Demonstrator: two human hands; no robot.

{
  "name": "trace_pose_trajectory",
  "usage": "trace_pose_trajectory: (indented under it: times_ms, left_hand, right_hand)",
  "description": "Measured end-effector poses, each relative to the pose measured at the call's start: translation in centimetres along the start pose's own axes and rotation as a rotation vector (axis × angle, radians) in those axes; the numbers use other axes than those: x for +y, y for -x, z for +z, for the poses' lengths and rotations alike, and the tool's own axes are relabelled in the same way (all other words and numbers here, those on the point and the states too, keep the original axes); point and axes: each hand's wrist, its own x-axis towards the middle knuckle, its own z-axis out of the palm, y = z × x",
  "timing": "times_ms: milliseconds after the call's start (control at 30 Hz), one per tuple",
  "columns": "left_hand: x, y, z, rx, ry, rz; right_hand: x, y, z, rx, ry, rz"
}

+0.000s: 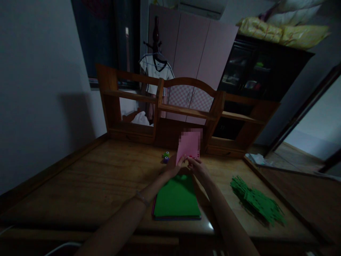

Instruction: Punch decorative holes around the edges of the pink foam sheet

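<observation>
A pink sheet [188, 144] stands raised above the desk, its upper edge pixelated and a row of small marks or holes down its right edge. My left hand [174, 167] is closed on its lower part. At the sheet's lower right, my right hand [195, 166] is closed, fingertips pinched around something small and reddish that I cannot make out. Below both hands lies a stack with a green sheet [177, 197] on top. Just left of the hands sit a small green toy [166, 154] and a purple one [166, 160], with eye-like circles.
A pile of cut green paper [257, 201] lies on the desk [106, 181] at the right. A wooden shelf unit [186, 112] rises along the desk's back edge. Behind it are a hanging shirt, pink wardrobe and dark cabinet. A white cable shows at lower left.
</observation>
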Motion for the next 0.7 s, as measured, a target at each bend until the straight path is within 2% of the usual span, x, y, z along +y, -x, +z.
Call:
trace_pose_trajectory:
  times_ms: [133, 300, 500, 700]
  left_hand:
    - [0.13, 0.18, -0.41, -0.018, -0.100, 0.045]
    - [0.32, 0.21, -0.33, 0.025, -0.041, 0.031]
    - [0.74, 0.27, -0.15, 0.081, 0.033, -0.010]
    - [0.35, 0.17, -0.24, 0.052, 0.031, -0.010]
  right_hand:
    - [-0.25, 0.24, 0.08, 0.014, -0.037, 0.067]
    - [-0.43, 0.16, -0.01, 0.008, -0.073, 0.077]
    - [-0.41, 0.13, -0.19, -0.019, -0.089, -0.008]
    - [-0.05, -0.08, -0.25, -0.037, -0.232, 0.031]
